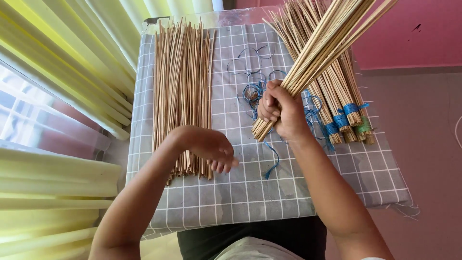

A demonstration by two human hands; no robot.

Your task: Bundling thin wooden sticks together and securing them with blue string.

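While fisted on stick bundle (313, 58), right hand (281, 113), left hand (211, 147) curled, empty

Home craft spot; curtains (72, 62), checked tablecloth (231, 192), tied stick bundles (344, 108).

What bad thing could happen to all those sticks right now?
The right hand alone grips the loose bundle of sticks; they fan out above, so some might slip free. The left hand hovers by the loose pile and could scatter it. Blue strings might tangle.
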